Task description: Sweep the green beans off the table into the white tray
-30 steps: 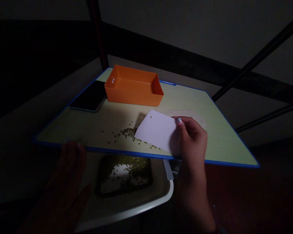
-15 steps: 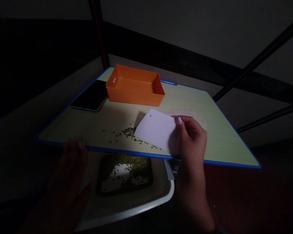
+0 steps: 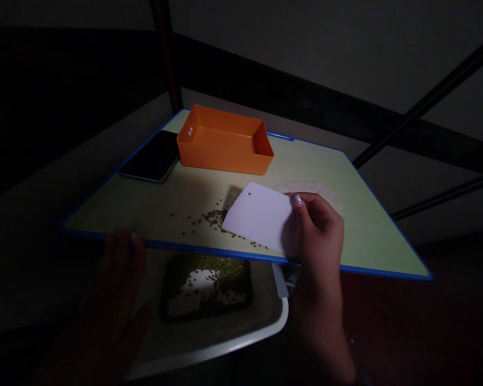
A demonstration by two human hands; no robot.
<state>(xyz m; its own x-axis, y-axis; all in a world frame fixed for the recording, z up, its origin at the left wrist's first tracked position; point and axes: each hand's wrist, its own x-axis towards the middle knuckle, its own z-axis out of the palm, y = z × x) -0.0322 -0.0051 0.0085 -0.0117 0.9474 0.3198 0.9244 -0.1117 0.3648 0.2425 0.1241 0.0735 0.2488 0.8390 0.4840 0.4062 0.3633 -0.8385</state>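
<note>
Between the right hand's (image 3: 320, 228) thumb and fingers, a thin white card (image 3: 261, 217) with rounded corners

Seen from the head, those fingers grasp the card at its right end, thumb uppermost. Left of the fingertips, the card's far end lies against small round green beans (image 3: 214, 216), scattered on a pale wood-grain tabletop (image 3: 370, 225) edged in blue. Farther ahead of the fingers sits an open orange rectangular box (image 3: 225, 158); beside it, to the left, lies a flat dark-screened device (image 3: 151, 156). Deep in shadow, the left hand's (image 3: 123, 279) fingers are released and extended near the blue edging; whether they touch it, I cannot tell. Between both hands, below the tabletop, a white-rimmed basin (image 3: 241, 343) holds more beans.
</note>
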